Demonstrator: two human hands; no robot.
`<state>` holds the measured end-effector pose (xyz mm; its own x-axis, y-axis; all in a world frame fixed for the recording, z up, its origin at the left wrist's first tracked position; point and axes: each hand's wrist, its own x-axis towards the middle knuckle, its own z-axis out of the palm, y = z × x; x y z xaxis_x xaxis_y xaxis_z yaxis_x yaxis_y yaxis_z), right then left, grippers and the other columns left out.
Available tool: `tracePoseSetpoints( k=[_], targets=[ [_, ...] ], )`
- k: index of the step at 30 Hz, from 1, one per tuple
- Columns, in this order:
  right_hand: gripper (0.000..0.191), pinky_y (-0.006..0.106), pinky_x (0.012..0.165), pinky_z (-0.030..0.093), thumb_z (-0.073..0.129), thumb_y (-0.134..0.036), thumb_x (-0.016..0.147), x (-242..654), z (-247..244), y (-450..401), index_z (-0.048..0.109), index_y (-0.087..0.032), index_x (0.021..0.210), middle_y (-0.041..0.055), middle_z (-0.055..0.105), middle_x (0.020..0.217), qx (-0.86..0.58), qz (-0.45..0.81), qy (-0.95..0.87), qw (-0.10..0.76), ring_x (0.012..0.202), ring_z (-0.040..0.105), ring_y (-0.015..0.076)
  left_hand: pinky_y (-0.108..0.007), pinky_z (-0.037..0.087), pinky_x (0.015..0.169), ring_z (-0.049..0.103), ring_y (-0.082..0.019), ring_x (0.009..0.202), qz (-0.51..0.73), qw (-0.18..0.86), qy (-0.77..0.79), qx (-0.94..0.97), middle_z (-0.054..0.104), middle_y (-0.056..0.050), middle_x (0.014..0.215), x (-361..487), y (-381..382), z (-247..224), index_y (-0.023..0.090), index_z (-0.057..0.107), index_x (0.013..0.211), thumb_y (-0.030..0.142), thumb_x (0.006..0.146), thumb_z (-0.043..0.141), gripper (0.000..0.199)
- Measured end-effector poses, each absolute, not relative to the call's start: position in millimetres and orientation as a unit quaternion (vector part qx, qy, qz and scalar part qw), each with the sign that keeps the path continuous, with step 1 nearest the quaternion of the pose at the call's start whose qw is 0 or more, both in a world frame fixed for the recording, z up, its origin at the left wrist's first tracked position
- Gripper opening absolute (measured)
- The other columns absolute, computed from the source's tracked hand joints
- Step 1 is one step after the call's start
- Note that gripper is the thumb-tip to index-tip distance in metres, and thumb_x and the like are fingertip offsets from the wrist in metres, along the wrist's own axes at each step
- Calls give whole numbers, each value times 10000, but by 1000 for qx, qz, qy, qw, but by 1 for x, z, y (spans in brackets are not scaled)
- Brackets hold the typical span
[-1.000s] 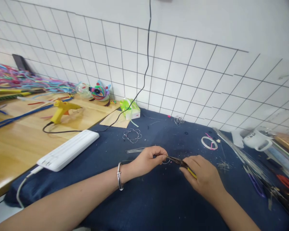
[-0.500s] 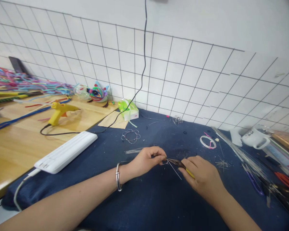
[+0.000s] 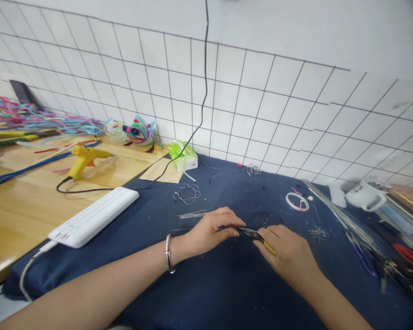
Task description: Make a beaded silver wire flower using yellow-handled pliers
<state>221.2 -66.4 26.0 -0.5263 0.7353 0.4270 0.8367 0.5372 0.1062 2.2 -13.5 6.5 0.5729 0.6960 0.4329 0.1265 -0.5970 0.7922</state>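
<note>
My right hand [image 3: 285, 245] is closed around a pair of pliers [image 3: 252, 233] with a yellow handle. The jaws point left and reach the fingertips of my left hand [image 3: 216, 230], which wears a silver bangle at the wrist. The left fingers are pinched on a thin wire, mostly hidden by the fingers and the jaws. Just behind that hand lies a small bundle of straight wires [image 3: 192, 214]. Farther back sits a flower-shaped wire ring [image 3: 186, 194] with rounded petals.
A white power strip [image 3: 95, 216] and a yellow glue gun [image 3: 84, 160] are on the left. Behind stands a green tissue pack [image 3: 183, 156]. To the right lie a white ring-shaped roll [image 3: 297, 201], wire scraps [image 3: 318, 233], purple-handled scissors [image 3: 364, 262] and a white mug [image 3: 366, 196].
The wire's long tail, which stuck out below the pliers, no longer shows. My left fingers have shifted slightly right, and the pliers have turned a little between the hands.
</note>
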Motion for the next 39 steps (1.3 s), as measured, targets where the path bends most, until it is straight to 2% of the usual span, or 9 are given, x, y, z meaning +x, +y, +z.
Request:
tracePoseSetpoints(
  k=[4,9,13,21,27,39],
  targets=[
    [161,248,636,382,475,-270,835,219,25,-68,604,-192,892,31,597,730,-453,-155,-862,167,694,539,135,-272,443,760,534,-135,814,367,366,254,817,560,-54,877,2,-15,6,210,620,1024,223,797,547,239],
    [160,251,628,375,475,-273,833,216,21,-69,603,-195,891,32,596,726,-448,-157,-864,170,687,532,138,-228,444,674,531,-115,736,361,368,255,818,545,-42,812,5,-15,2,178,658,863,169,810,503,164],
    [150,256,629,368,471,-270,833,214,20,-70,599,-200,866,28,589,720,-456,-147,-862,162,680,523,140,-241,422,703,520,-123,744,371,376,260,809,563,-31,764,6,-14,0,164,625,774,158,812,484,146],
    [150,263,657,382,476,-274,826,215,21,-68,598,-196,863,34,594,743,-481,-126,-849,181,719,539,148,-247,381,719,476,-113,745,441,540,312,646,534,-15,795,3,-8,3,137,575,743,246,768,567,112],
    [164,266,676,406,490,-288,819,218,23,-68,603,-196,895,42,609,784,-495,-134,-828,229,743,554,156,-230,365,664,449,-97,682,441,600,319,587,523,1,721,4,-4,2,132,573,723,245,731,604,117],
    [165,280,704,415,486,-283,818,216,21,-70,600,-200,905,42,609,790,-487,-112,-839,217,762,555,160,-225,368,651,456,-94,674,424,536,327,653,525,4,723,4,-6,1,132,548,753,261,780,553,133]
  ],
)
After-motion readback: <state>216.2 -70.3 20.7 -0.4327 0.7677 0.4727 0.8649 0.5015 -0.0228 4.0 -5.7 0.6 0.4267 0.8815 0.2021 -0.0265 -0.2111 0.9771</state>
